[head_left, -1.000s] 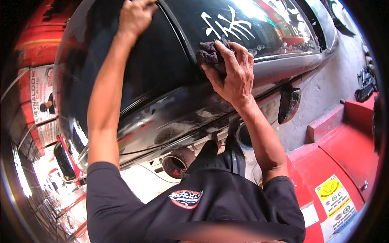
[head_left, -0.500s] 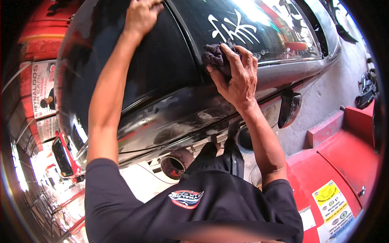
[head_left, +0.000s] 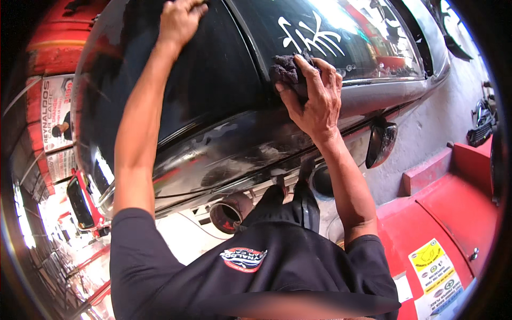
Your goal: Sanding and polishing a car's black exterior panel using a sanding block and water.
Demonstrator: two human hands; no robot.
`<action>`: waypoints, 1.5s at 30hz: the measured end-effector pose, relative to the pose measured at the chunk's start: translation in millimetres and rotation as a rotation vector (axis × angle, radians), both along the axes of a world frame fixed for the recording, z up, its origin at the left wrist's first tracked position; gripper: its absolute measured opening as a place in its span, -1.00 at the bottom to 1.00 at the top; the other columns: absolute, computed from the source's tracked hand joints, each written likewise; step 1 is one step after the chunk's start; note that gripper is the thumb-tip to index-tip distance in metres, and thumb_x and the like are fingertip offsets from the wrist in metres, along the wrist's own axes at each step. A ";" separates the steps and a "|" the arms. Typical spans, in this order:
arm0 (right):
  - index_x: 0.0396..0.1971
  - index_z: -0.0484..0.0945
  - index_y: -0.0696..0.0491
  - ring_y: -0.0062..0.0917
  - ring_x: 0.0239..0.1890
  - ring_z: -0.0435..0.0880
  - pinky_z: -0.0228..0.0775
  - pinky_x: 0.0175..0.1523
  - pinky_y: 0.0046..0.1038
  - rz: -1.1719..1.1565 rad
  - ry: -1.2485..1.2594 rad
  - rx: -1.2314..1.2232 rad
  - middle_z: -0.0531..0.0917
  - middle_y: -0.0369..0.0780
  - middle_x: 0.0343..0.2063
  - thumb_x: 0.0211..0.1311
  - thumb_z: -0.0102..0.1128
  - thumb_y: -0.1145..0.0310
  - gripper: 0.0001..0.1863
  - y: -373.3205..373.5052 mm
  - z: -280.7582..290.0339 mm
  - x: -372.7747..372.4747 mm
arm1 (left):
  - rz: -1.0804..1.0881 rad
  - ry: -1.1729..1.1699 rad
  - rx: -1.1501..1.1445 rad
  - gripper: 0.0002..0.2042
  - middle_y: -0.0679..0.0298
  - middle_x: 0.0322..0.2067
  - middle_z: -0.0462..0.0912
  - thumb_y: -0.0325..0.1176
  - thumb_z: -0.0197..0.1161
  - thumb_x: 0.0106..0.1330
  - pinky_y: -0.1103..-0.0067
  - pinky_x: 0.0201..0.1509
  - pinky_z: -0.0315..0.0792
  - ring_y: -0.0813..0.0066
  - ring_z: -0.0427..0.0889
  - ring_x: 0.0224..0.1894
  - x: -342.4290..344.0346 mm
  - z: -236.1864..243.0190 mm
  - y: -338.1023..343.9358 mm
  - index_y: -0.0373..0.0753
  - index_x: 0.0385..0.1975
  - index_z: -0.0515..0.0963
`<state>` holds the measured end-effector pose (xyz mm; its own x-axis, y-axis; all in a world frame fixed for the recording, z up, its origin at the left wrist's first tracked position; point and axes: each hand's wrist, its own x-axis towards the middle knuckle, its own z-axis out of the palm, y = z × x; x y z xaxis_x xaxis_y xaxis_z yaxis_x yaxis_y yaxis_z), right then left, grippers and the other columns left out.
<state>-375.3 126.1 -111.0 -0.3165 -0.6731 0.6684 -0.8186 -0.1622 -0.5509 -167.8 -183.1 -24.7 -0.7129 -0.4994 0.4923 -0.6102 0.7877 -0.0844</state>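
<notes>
A black car (head_left: 208,74) fills the upper middle. My left hand (head_left: 181,21) is raised at the top edge on the dark panel, fingers curled on something small that I cannot make out. My right hand (head_left: 317,101) grips a crumpled dark cloth (head_left: 285,69) against the car, just below a white character decal (head_left: 312,34) on the glossy window, beside a dark vertical seam. Smudges mark the lower black bodywork (head_left: 224,141) under my forearms.
A side mirror (head_left: 381,144) juts out at right. Below the car is an open metal cylinder (head_left: 229,213) by my legs. A red structure with stickers (head_left: 448,218) is at lower right, a pale wall (head_left: 442,117) behind it, red banners and framework (head_left: 56,112) at left.
The car appears shifted slightly right. My right hand and cloth moved with it, staying below the decal. My left hand went a little right, then back left along the panel.
</notes>
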 end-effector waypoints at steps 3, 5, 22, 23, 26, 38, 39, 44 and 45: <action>0.22 0.59 0.00 -0.15 0.10 0.58 0.34 0.21 -0.13 -0.068 -0.027 0.047 0.59 -0.03 0.04 0.10 0.56 0.13 -0.34 3.1 -9.3 -10.3 | -0.210 -0.049 0.180 -0.65 0.07 0.14 0.70 -0.39 0.49 0.20 0.27 0.21 0.47 0.10 0.65 0.07 -7.1 -1.7 142.2 -0.13 0.02 0.73; 0.23 0.60 0.01 -0.16 0.13 0.58 0.34 0.23 -0.15 -0.080 -0.030 0.072 0.62 -0.04 0.04 0.10 0.56 0.16 -0.33 4.8 -6.0 -6.5 | -0.230 -0.001 0.279 -0.58 0.08 0.15 0.69 -0.46 0.55 0.07 0.22 0.17 0.49 0.08 0.62 0.03 20.1 -2.5 197.6 -0.12 -0.01 0.73; 0.22 0.59 0.00 -0.14 0.07 0.58 0.33 0.19 -0.14 -0.065 -0.010 0.043 0.58 -0.03 0.03 0.11 0.55 0.13 -0.35 5.5 -6.8 -7.6 | -0.225 -0.034 0.311 -0.54 0.04 0.16 0.70 -0.56 0.53 0.05 0.25 0.23 0.46 0.03 0.64 0.12 23.7 6.0 185.2 -0.14 0.02 0.73; 0.22 0.59 -0.01 -0.14 0.07 0.58 0.33 0.19 -0.15 -0.060 -0.011 0.039 0.58 -0.03 0.03 0.11 0.56 0.13 -0.34 5.6 -8.0 -9.2 | -0.286 -0.019 0.304 -0.53 0.03 0.14 0.71 -0.54 0.57 -0.02 0.24 0.18 0.47 0.01 0.64 0.10 24.3 5.9 172.5 -0.13 -0.01 0.73; 0.23 0.59 -0.01 -0.14 0.07 0.58 0.33 0.20 -0.15 -0.015 -0.015 0.013 0.58 -0.03 0.03 0.11 0.56 0.12 -0.34 4.5 3.3 -3.3 | -0.204 -0.055 0.028 -0.70 0.10 0.16 0.71 -0.37 0.39 0.35 0.33 0.26 0.45 0.07 0.65 0.16 15.1 13.0 46.1 -0.12 0.08 0.71; 0.24 0.58 -0.01 -0.15 0.07 0.58 0.33 0.19 -0.13 -0.058 0.002 0.054 0.58 -0.02 0.03 0.12 0.55 0.13 -0.34 6.1 -5.9 -8.6 | -0.160 0.022 0.256 -0.64 0.01 0.10 0.72 -0.49 0.54 0.12 0.29 0.22 0.46 0.02 0.69 0.01 38.1 8.6 155.6 -0.15 -0.04 0.73; 0.24 0.58 -0.01 -0.15 0.08 0.58 0.32 0.20 -0.13 -0.044 0.000 0.062 0.58 -0.03 0.04 0.11 0.56 0.12 -0.33 6.8 -4.4 -10.2 | -0.186 0.031 0.233 -0.66 0.04 0.09 0.74 -0.47 0.53 0.14 0.29 0.22 0.45 0.04 0.70 0.05 34.9 10.7 127.9 -0.16 -0.04 0.74; 0.24 0.58 -0.02 -0.15 0.08 0.58 0.33 0.20 -0.14 0.007 -0.012 0.020 0.58 -0.04 0.04 0.10 0.56 0.12 -0.32 0.5 2.8 1.4 | 0.258 0.178 0.355 -0.75 0.04 -0.03 0.77 -0.28 0.41 0.31 0.28 0.26 0.46 0.02 0.68 0.08 19.2 32.4 -19.7 -0.27 -0.12 0.76; 0.24 0.58 -0.02 -0.15 0.08 0.58 0.33 0.20 -0.14 0.001 -0.007 0.023 0.59 -0.04 0.03 0.10 0.56 0.12 -0.32 0.1 1.1 0.0 | 0.194 0.062 0.147 -0.72 0.08 0.04 0.76 -0.23 0.41 0.34 0.32 0.25 0.47 0.06 0.69 0.11 29.2 14.1 -32.9 -0.19 -0.03 0.75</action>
<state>-375.3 126.2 -109.9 -0.3199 -0.6885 0.6508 -0.8147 -0.1507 -0.5599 -138.5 -216.0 -10.6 -0.5676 -0.6934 0.4438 -0.7515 0.6566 0.0647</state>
